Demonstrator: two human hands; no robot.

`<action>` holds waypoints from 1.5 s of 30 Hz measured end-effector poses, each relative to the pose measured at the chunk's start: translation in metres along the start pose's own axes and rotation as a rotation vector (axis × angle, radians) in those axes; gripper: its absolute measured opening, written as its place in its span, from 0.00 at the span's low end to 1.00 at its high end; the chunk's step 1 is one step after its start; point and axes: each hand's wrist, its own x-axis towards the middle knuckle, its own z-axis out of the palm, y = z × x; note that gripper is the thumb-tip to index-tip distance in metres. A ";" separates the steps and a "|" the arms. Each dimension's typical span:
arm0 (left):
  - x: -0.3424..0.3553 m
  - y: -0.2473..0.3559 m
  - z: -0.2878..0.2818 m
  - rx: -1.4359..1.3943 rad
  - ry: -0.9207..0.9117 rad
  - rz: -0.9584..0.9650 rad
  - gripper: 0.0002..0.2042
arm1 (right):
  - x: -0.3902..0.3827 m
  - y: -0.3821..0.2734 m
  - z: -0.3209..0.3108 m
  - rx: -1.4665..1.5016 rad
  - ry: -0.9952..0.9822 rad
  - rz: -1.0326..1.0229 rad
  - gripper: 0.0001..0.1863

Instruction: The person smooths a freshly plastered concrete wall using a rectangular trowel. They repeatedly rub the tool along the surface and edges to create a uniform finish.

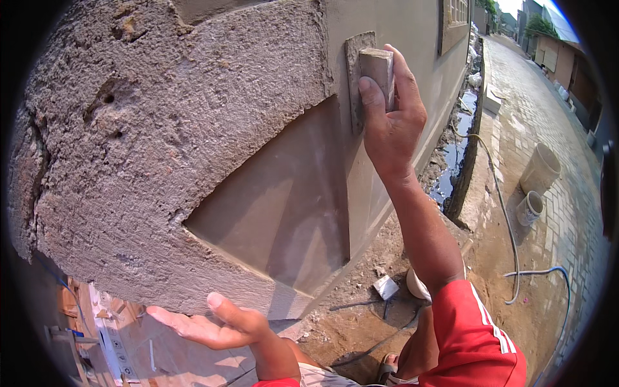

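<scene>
My right hand (398, 129) grips the block-shaped handle of a plastering float (355, 84). The float's plate lies upright against the smooth grey plaster of the wall (412, 97), close to the corner. My left hand (216, 324) is open, palm up with fingers stretched out, just under the lower edge of the rough mortar face (148, 174). Whether its fingertips touch that edge is hard to tell. Between the hands, a smooth recessed panel (290, 193) with slanted borders sits in the rough face.
A water-filled ditch (454, 155) runs along the wall's foot. Two pale buckets, one larger (540, 169) and one smaller (529, 208), are on the ground to the right. A hose (506, 219) winds past them. Paving (548, 122) stretches away behind. A small white block (386, 287) lies by my feet.
</scene>
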 end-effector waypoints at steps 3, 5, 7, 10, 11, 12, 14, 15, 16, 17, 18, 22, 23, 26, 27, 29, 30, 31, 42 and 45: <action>0.000 0.005 -0.001 -0.007 -0.011 -0.024 0.32 | -0.012 0.019 -0.004 0.057 0.059 0.117 0.24; -0.001 0.000 -0.003 0.001 -0.012 -0.010 0.33 | -0.047 0.015 0.001 0.140 0.022 0.036 0.24; -0.002 0.000 -0.001 -0.016 0.004 -0.014 0.33 | -0.024 0.000 0.000 0.005 -0.003 -0.091 0.24; -0.003 0.000 -0.001 0.011 -0.019 0.005 0.33 | 0.021 0.011 -0.005 0.012 0.024 0.002 0.23; -0.005 0.001 -0.002 0.027 -0.040 0.011 0.33 | 0.034 0.012 -0.018 0.055 0.033 0.134 0.23; -0.005 -0.001 -0.001 0.013 -0.040 0.020 0.33 | 0.043 0.012 -0.029 0.109 0.051 0.261 0.23; -0.005 -0.006 -0.003 0.003 -0.028 0.040 0.33 | 0.029 0.006 -0.058 0.299 0.042 0.364 0.22; -0.004 -0.007 -0.005 -0.005 -0.037 0.042 0.34 | 0.012 0.008 -0.074 0.433 0.025 0.464 0.21; -0.005 -0.007 -0.004 -0.005 -0.039 0.035 0.34 | -0.002 0.009 -0.094 0.550 0.016 0.562 0.20; -0.005 -0.007 -0.004 -0.004 -0.045 0.036 0.34 | -0.019 0.015 -0.111 0.712 0.000 0.703 0.18; -0.003 -0.006 -0.005 -0.004 -0.055 0.040 0.34 | -0.035 0.014 -0.127 0.885 -0.031 0.808 0.18; -0.003 -0.004 -0.002 -0.015 -0.072 0.006 0.34 | -0.080 0.007 -0.179 1.295 -0.072 1.002 0.22; -0.003 -0.002 -0.003 -0.013 -0.088 -0.017 0.34 | -0.085 0.005 -0.189 1.398 -0.089 1.028 0.23; 0.002 0.006 -0.005 0.011 -0.106 -0.059 0.33 | -0.086 -0.009 -0.205 1.589 -0.130 1.045 0.24; 0.003 0.007 -0.004 0.023 -0.103 -0.058 0.33 | -0.087 -0.014 -0.210 1.561 -0.121 1.022 0.25; 0.005 0.009 -0.003 0.028 -0.096 -0.051 0.33 | -0.093 -0.018 -0.220 1.490 -0.110 0.971 0.26; 0.004 0.009 -0.003 0.020 -0.095 -0.048 0.33 | -0.098 -0.018 -0.226 1.443 -0.107 0.945 0.27; 0.004 0.009 -0.002 0.014 -0.094 -0.044 0.33 | -0.104 -0.017 -0.232 1.396 -0.104 0.920 0.28; 0.004 0.006 -0.002 0.012 -0.106 -0.064 0.35 | -0.171 0.030 -0.298 0.919 0.062 1.241 0.18; 0.004 0.008 -0.002 0.012 -0.121 -0.067 0.36 | -0.214 0.053 -0.346 0.533 0.045 1.237 0.19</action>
